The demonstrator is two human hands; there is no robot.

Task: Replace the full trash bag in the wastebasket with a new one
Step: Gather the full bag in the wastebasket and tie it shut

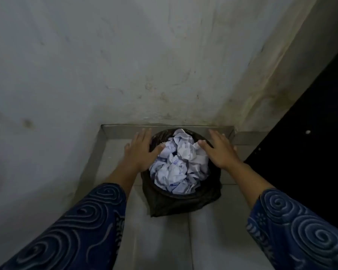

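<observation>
A round wastebasket (pixel 180 193) lined with a black trash bag (pixel 183 204), heaped with crumpled paper (pixel 180 164), stood on pale floor tiles (pixel 164 240) in a stained wall (pixel 125 65) corner. The left hand (pixel 141 152) and right hand (pixel 220 151), fingers spread flat, flanked its rim.

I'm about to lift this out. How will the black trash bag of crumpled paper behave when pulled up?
Probably light: the trash bag shows only crumpled paper on top. Likely floppy: its film drapes in loose folds down the front. Paper heaped to the rim may spill if tilted.
</observation>
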